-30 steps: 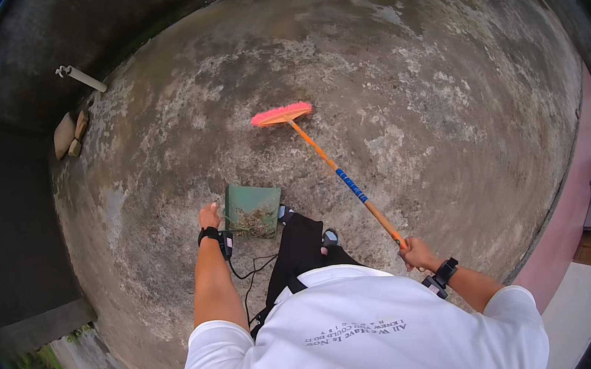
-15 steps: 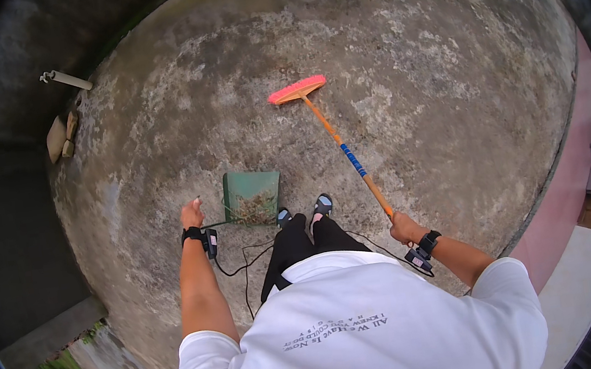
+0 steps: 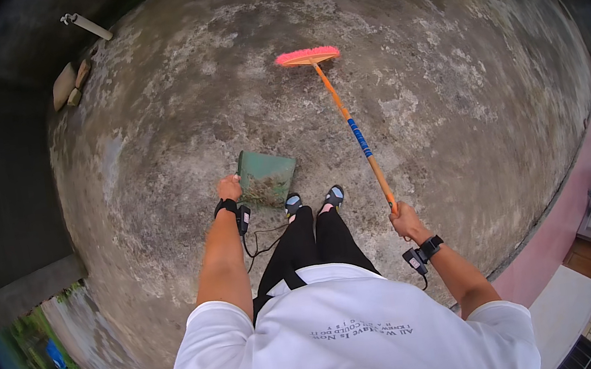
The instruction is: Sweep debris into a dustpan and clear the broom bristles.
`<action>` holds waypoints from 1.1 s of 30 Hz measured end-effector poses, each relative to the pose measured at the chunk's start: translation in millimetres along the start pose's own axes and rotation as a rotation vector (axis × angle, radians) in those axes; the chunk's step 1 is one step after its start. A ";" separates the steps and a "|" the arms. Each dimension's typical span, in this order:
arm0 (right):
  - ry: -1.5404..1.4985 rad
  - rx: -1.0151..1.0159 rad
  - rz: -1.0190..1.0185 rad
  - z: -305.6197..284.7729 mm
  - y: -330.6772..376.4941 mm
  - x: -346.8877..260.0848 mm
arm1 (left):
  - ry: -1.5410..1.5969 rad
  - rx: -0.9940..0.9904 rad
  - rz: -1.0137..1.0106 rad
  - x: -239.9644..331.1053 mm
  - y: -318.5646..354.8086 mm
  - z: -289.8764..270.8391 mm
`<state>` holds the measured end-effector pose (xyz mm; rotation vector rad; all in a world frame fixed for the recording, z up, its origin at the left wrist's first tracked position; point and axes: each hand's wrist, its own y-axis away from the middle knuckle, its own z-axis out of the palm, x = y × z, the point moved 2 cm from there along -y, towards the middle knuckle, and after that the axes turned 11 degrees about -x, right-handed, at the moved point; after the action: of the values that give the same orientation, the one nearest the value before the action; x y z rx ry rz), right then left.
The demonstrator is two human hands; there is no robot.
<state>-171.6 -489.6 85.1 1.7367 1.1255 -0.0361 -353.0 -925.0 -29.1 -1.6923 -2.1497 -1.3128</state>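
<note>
My right hand (image 3: 409,222) is closed around the end of an orange broom handle (image 3: 378,177) wrapped in blue partway along. The broom's pink bristle head (image 3: 307,56) is stretched out ahead of me, at the concrete floor. My left hand (image 3: 229,188) is a closed fist at the left side of a green dustpan (image 3: 269,165), apparently gripping its thin handle, which the fingers mostly hide. Brownish dry debris (image 3: 264,190) lies in the dustpan, just ahead of my feet.
Stained concrete floor (image 3: 177,133) spreads around me. At the far left are stones (image 3: 64,86) and a white pipe (image 3: 88,25) by a dark wall. A pink strip (image 3: 553,240) edges the right side. A black cable (image 3: 262,245) hangs near my left leg.
The broom head has moved farther away and turned slightly. My left hand has come closer to the dustpan, which has tilted a little. The whole view has also shifted.
</note>
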 end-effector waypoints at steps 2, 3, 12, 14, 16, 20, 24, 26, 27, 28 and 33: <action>0.044 0.009 -0.049 -4.6 -39.3 -21.9 | -0.242 -0.010 -0.081 -23.0 -21.1 9.5; 0.006 -0.008 0.000 -8.0 -48.6 -43.9 | -0.238 -0.010 -0.074 -20.1 -26.1 12.3; 0.131 -0.172 0.034 41.4 -27.9 -30.6 | -0.267 -0.108 0.001 -5.5 -36.2 26.4; 0.057 -0.291 0.242 49.3 20.8 -19.1 | -0.206 -0.127 -0.054 -10.4 -39.5 22.0; 0.034 -0.373 0.282 50.1 67.8 -18.0 | -0.177 -0.034 -0.050 -24.3 -43.6 19.7; 0.022 -0.278 0.256 46.8 119.5 -21.8 | -0.073 -0.190 -0.148 -20.4 -48.6 11.6; -0.040 -0.246 0.301 41.6 104.0 -20.8 | -0.101 -0.099 -0.139 -25.9 -38.6 18.1; 0.033 -0.194 0.124 40.0 66.0 -19.1 | -0.113 -0.075 -0.141 -30.8 -36.7 17.5; 0.096 -0.140 0.069 39.1 44.0 -26.2 | -0.108 -0.074 -0.149 -30.7 -36.0 16.9; 0.160 -0.086 0.013 37.7 19.5 -36.5 | -0.090 -0.121 -0.149 -27.5 -34.2 15.5; 0.153 -0.013 -0.106 26.5 -95.4 -90.2 | -0.102 -0.232 -0.157 -7.5 -28.1 13.1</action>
<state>-276.0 -565.0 48.5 1.6887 1.3268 0.0397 -368.3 -922.0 -57.0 -1.7352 -2.3079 -1.6066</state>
